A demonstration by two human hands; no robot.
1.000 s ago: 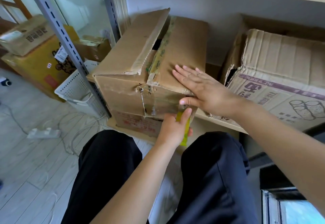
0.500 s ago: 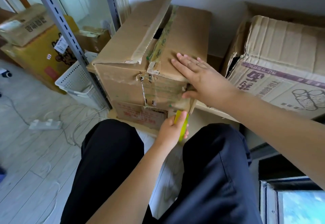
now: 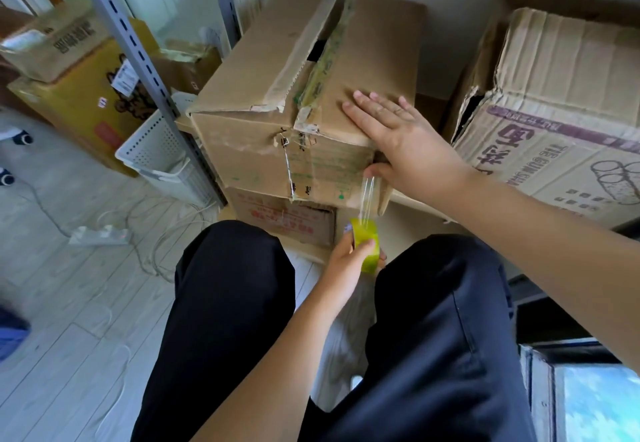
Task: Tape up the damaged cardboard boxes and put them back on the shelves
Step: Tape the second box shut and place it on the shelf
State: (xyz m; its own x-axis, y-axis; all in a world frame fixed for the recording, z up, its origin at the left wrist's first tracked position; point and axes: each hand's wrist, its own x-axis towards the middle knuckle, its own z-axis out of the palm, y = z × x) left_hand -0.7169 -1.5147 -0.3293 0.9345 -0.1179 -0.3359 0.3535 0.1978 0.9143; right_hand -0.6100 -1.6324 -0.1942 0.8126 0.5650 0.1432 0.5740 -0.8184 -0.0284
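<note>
Tape roll (image 3: pixel 365 245) lower, strip longer.

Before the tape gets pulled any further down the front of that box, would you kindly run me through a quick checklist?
1. Tape roll held firmly in the left hand: ok, fingers curl round it.
2. Tape strip taut between roll and box: ok.
3. Strip's upper end anchored under the right hand thumb on the damaged box: ok.
4. Right palm and fingers pressing the right top flap flat: ok.
5. Left top flap closed: not ok, it stands raised.
6. Strip sticking to the box front: cannot tell.
</note>
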